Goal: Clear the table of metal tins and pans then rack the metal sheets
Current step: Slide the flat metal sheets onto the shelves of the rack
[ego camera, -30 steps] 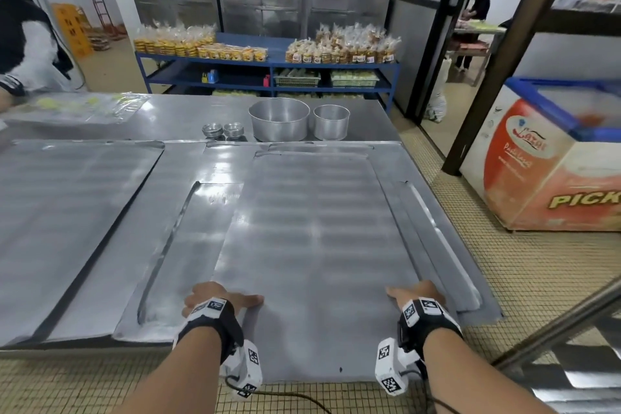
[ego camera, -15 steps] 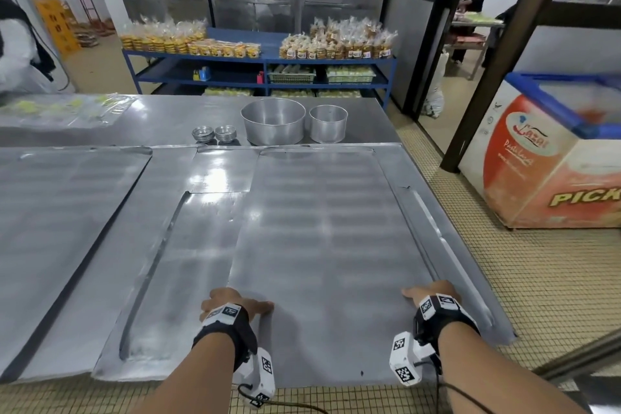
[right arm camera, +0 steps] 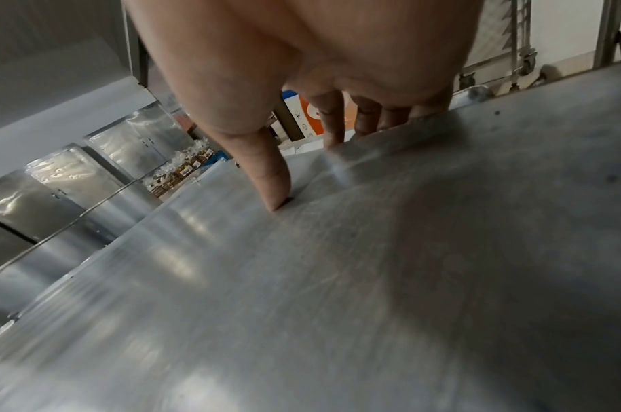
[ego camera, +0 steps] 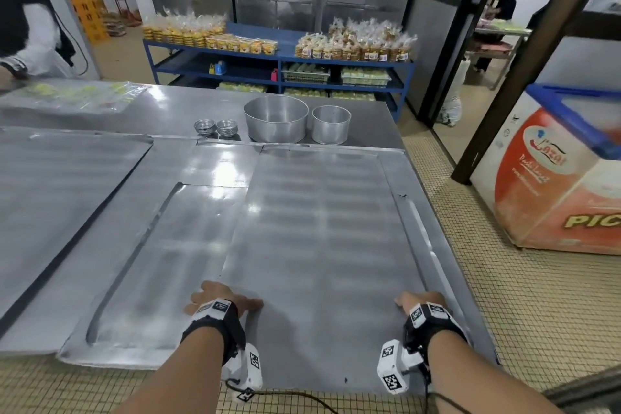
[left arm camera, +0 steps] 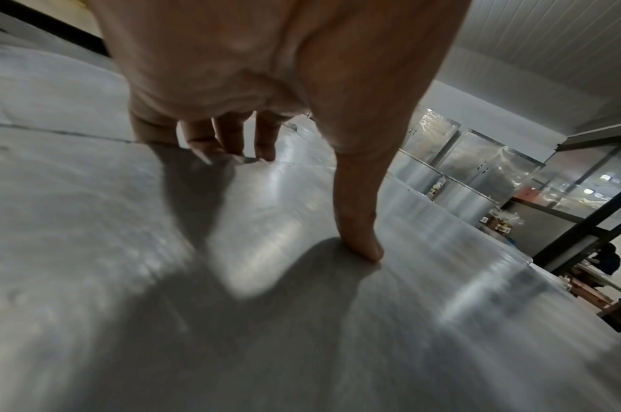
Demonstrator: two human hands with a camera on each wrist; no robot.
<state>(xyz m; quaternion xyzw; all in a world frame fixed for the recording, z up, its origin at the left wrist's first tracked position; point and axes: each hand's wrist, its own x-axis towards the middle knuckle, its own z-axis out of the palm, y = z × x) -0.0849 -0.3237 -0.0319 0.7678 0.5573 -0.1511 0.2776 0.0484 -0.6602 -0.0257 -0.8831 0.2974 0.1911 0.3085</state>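
Note:
A large flat metal sheet [ego camera: 319, 245] lies lengthwise on the steel table [ego camera: 188, 111], its near end overhanging the table edge. My left hand [ego camera: 218, 299] grips its left edge, thumb [left arm camera: 358, 239] pressed on top and fingers [left arm camera: 231, 139] curled over the edge. On the opposite edge my right hand [ego camera: 420, 301] holds the same way, thumb [right arm camera: 270, 181] on top. More sheets lie beneath it [ego camera: 161, 262] and to the left [ego camera: 60, 185]. Just beyond its far end stand a big round pan [ego camera: 275, 119], a smaller one [ego camera: 331, 124] and two stacks of small tins [ego camera: 205, 127].
An orange chest freezer [ego camera: 554, 185] stands on the tiled floor to the right. A blue shelf [ego camera: 279, 60] of packed goods is behind the table. Another person [ego camera: 23, 27] leans over plastic bags [ego camera: 74, 94] at the far left of the table.
Both hands keep the same hold on the sheet. The sheet has edged slightly to the right relative to the small tins; otherwise only the view has shifted.

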